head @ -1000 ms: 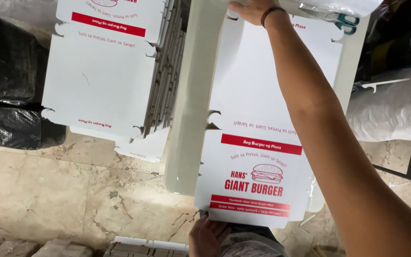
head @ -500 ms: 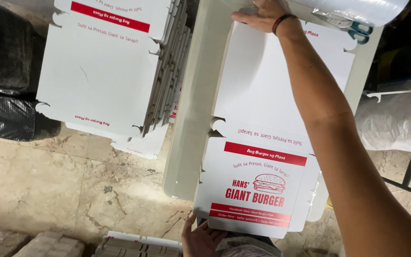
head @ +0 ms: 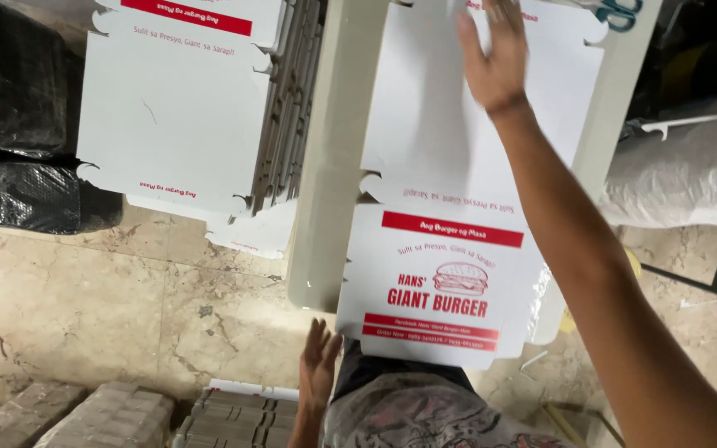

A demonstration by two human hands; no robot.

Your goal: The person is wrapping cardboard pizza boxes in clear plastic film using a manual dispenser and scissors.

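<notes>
2 hands [head: 495,62], 1 flat box [head: 458,207], 1 stack [head: 176,108].

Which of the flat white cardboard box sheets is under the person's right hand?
The flat box sheet with the red burger drawing, lying on the white table; the right hand rests on its far end. The stacked sheets at left lie untouched.

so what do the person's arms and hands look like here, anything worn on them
Both are bare: no gloves, no sleeves in view. The right hand has a thin dark band at the wrist, on a long bare forearm. The left hand shows no ring or band, fingers bare.
</notes>
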